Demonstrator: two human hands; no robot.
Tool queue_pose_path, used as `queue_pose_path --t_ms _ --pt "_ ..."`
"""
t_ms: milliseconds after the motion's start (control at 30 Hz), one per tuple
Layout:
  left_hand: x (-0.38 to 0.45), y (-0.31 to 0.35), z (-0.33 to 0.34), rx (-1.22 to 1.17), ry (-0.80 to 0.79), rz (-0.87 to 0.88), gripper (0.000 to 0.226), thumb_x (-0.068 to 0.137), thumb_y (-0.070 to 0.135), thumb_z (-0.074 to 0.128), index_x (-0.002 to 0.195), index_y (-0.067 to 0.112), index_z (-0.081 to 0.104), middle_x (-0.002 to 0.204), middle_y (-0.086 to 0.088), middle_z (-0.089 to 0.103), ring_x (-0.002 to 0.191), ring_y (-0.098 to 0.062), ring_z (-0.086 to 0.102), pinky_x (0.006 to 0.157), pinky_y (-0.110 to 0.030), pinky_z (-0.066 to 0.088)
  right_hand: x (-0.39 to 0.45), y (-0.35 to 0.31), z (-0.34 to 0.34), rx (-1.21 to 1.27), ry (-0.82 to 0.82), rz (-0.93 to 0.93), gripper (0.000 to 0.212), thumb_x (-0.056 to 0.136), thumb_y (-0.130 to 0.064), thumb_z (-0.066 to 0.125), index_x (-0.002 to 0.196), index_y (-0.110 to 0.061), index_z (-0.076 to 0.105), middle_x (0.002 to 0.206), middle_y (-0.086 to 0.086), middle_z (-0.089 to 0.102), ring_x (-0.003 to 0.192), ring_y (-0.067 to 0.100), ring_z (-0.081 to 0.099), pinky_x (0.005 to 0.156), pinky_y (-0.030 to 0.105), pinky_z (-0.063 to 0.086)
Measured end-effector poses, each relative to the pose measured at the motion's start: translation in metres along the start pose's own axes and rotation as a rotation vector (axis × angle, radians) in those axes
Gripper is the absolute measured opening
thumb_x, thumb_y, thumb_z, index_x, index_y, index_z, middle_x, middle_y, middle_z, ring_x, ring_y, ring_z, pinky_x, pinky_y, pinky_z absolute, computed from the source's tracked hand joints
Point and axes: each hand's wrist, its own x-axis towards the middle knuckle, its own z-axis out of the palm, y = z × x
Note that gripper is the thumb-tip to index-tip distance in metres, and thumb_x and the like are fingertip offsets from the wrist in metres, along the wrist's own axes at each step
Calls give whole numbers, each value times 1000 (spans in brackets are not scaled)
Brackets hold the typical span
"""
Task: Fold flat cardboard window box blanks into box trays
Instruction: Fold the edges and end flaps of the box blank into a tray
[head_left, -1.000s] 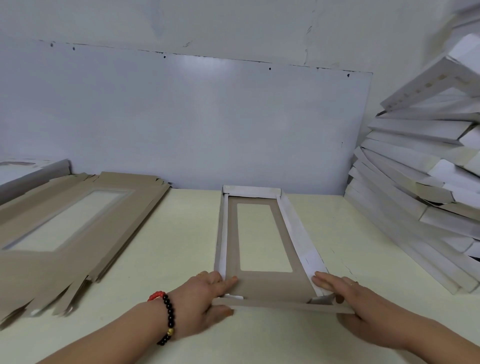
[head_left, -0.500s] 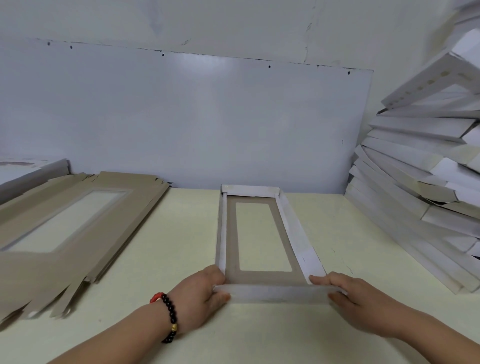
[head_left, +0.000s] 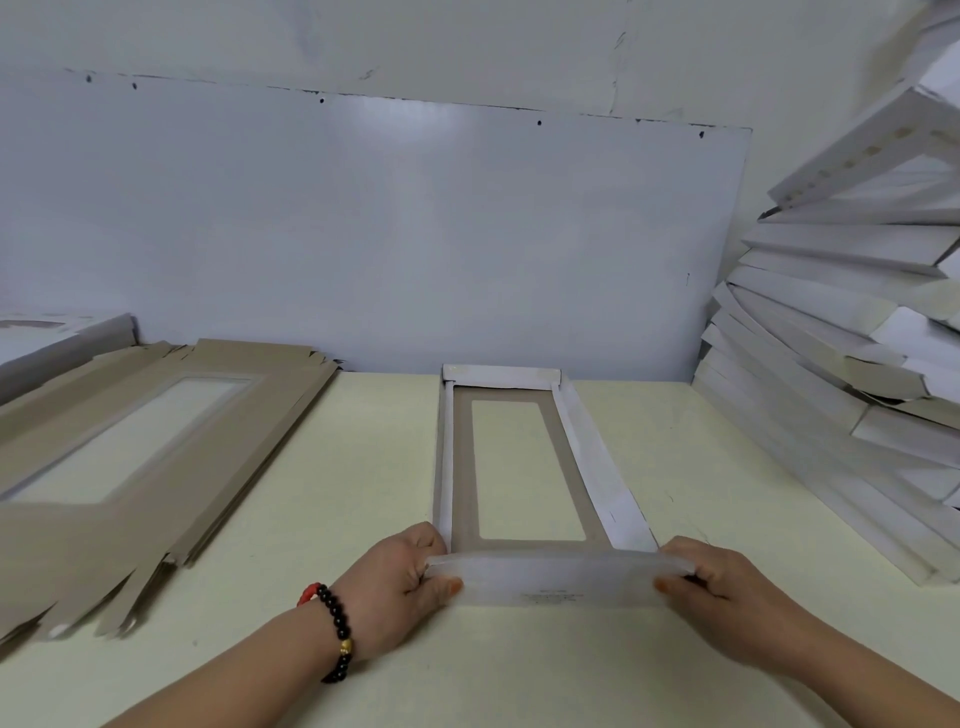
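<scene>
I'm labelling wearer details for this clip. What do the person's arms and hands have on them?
Both forearms are bare, with no sleeves or gloves in view. The left hand has a bracelet of dark round beads at the wrist, with a red piece and one gold bead. The right hand shows orange-tinted nails and no jewellery.

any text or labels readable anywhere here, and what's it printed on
None can be read.
Near end flap of the box blank, pinched by the left hand and right hand: small dark print, too blurred to read.
Folded trays and flat blanks: no text visible.
</scene>
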Motion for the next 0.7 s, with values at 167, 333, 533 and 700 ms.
queue_pose_path --t_ms 167,333,533,700 --pt "-2 4 -6 -10 3 -45 12 95 24 54 95 33 46 81 11 59 68 0 51 62 -14 40 -1 -5 -1 42 -9 40 26 91 -13 55 90 -39 60 79 -2 64 60 1 51 55 12 38" --pt "-5 2 -7 -23 5 -57 9 98 24 48 99 32 43 86 5 63 72 -5 53 64 -17 42 2 -1 2 -6 18 65 11 93 -19 54 93 -29 50 71 7 59 56 3 45 52 17 35" --pt "-2 4 0 -52 103 -58 29 100 22 44 118 36 25 75 12 55 65 -1 50 61 -14 37 6 -4 11 56 112 79 26 96 -19 51 108 -39 40 68 -3 63 57 5 51 53 17 38" --pt "-1 6 1 68 175 -21 27 98 24 49 121 33 39 98 16 52 72 13 50 67 -3 35 7 -8 12 -33 135 73 31 94 -21 55 108 -44 40 66 -5 51 58 3 49 58 17 38"
